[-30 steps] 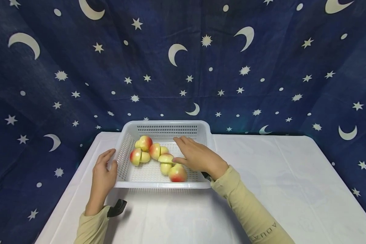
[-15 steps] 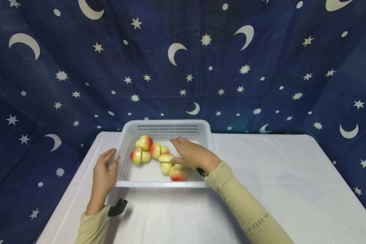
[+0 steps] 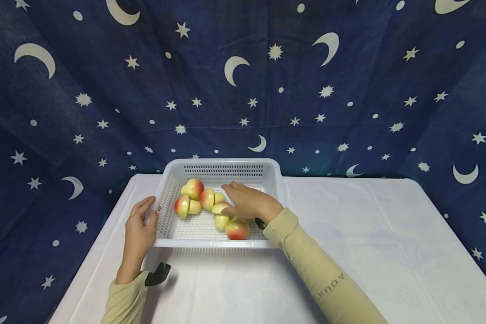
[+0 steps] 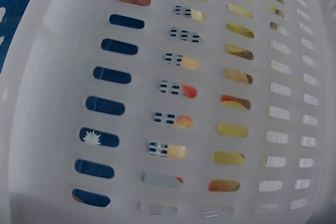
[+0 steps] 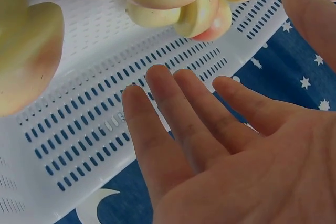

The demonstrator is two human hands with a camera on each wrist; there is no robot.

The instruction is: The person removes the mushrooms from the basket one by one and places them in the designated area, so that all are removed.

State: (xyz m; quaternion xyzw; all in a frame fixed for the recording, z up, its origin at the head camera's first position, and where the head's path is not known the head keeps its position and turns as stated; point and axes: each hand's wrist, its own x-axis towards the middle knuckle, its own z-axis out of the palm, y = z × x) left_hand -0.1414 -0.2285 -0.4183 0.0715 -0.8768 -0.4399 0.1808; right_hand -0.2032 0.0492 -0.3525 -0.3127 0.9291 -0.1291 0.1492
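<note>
A white perforated plastic basket (image 3: 214, 244) holds several mushroom-shaped pieces (image 3: 182, 206), with yellow stems and rounded caps blushed red. My right hand (image 3: 249, 201) hovers over the basket's right half, palm down, holding nothing. Its straight fingers (image 5: 191, 129) are spread in the right wrist view, and its thumb overlaps one front piece (image 3: 222, 222) in the head view. Another piece (image 3: 237, 228) lies below the right hand, red side toward the front. At the basket's left side, my left hand (image 3: 139, 231) has its fingertips right at the rim. Only the slotted basket wall (image 4: 58, 108) fills most of the left wrist view.
The basket stands at the back of a table with a white cloth (image 3: 372, 252). Behind it hangs a dark blue curtain (image 3: 210, 81) printed with moons and stars. Black straps (image 3: 158, 274) show at the beige sleeves.
My right hand has shifted left and slightly further over the pieces, its sleeve following. The left hand keeps its place by the basket, and the pieces lie as before.
</note>
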